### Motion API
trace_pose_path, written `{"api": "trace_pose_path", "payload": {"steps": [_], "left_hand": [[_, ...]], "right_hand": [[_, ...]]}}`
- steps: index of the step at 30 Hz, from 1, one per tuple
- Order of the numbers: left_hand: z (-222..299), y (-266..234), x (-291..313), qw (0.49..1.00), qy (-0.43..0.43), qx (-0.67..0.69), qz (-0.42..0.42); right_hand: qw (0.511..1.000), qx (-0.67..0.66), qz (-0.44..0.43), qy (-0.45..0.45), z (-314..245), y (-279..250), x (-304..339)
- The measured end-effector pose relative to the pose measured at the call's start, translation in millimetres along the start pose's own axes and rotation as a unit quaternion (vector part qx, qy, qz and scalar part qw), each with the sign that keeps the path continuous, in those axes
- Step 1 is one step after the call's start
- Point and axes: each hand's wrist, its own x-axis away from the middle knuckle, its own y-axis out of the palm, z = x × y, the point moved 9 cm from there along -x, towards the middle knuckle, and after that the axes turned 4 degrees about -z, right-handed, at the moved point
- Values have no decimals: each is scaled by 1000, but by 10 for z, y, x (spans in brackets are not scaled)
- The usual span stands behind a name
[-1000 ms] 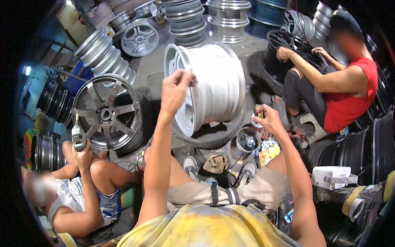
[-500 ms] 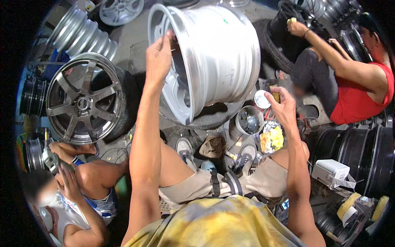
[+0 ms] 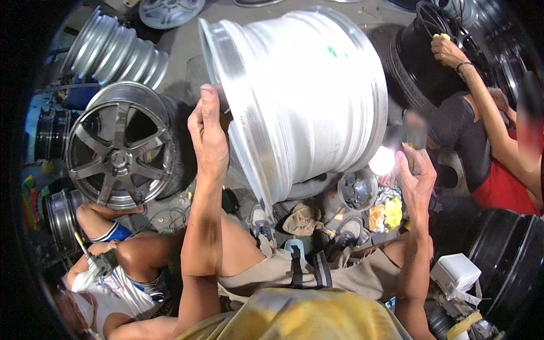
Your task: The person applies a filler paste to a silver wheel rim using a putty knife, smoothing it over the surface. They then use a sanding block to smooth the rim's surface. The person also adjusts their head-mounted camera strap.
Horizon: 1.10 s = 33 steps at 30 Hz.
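A large silver wheel rim [image 3: 306, 107] lies on its side in front of me, its barrel glaring white with a small green mark. My left hand [image 3: 209, 136] is closed at its left lip, thumb up; the rim hides some of the fingers. To the right of the rim, my right hand [image 3: 418, 177] is raised with curled fingers and the thumb apart from the rim. Beside that thumb shines a round white disc [image 3: 382, 161]; whether I hold it is unclear. Below stands a small bucket [image 3: 358, 190] with dark contents.
A dark multi-spoke wheel [image 3: 119, 156] stands at left, by a silver rim stack [image 3: 116, 51]. One co-worker [image 3: 122, 272] sits lower left; another's hand [image 3: 450, 52] works on a black wheel at right. Yellow wrappers [image 3: 391, 212], a white box [image 3: 455, 273] and black rims [image 3: 498, 249] lie nearby.
The silver rim has swung so that its spoked side shows less and its barrel more. My left hand appears lower along its lip. My right hand has moved slightly right, away from the bucket.
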Motion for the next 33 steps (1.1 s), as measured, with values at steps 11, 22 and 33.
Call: {"api": "trace_pose_path", "payload": {"steps": [11, 22, 33], "left_hand": [[352, -79, 566, 988, 101, -112, 24], [1148, 555, 4382, 651, -162, -23, -741], [1428, 1152, 4318, 737, -68, 117, -663]], "right_hand": [[991, -87, 70, -69, -91, -207, 233], [976, -131, 44, -169, -509, -379, 602], [991, -87, 9, -98, 185, -705, 596]]}}
